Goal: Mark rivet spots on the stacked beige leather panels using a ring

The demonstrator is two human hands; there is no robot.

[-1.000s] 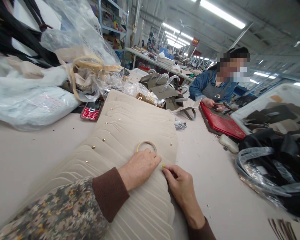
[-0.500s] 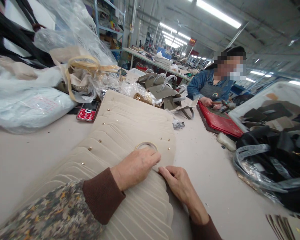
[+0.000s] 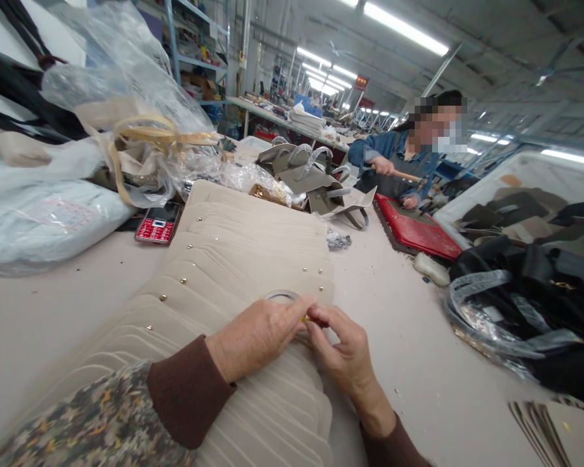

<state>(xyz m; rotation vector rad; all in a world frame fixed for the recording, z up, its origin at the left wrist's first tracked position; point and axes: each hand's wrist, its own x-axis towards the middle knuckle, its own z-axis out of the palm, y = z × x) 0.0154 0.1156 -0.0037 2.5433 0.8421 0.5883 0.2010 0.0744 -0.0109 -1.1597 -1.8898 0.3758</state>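
Observation:
A fanned stack of beige leather-like panels (image 3: pixel 253 233), with small gold studs near both edges, spreads over the table before me. My left hand (image 3: pixel 260 331) is closed over it, gripping a roll of tape (image 3: pixel 281 294) whose curved rim shows beyond the knuckles. Right beside it, my right hand (image 3: pixel 343 344) pinches with thumb and forefinger at the left fingertips. A tiny yellow bit (image 3: pixel 304 319) shows between the two hands, probably the tape's end; most of it is hidden by fingers.
A red and black phone (image 3: pixel 158 224) and plastic-wrapped bundles (image 3: pixel 53 214) lie left. Grey bag parts (image 3: pixel 311 181) stand behind the stack. Across the table a co-worker (image 3: pixel 389 155) holds a wooden-handled tool over a red board (image 3: pixel 418 227). Black bags (image 3: pixel 525 292) are at right.
My right hand has come up to meet my left fingertips, and the yellow bit now shows there. The co-worker has raised the wooden-handled tool. The view has shifted slightly.

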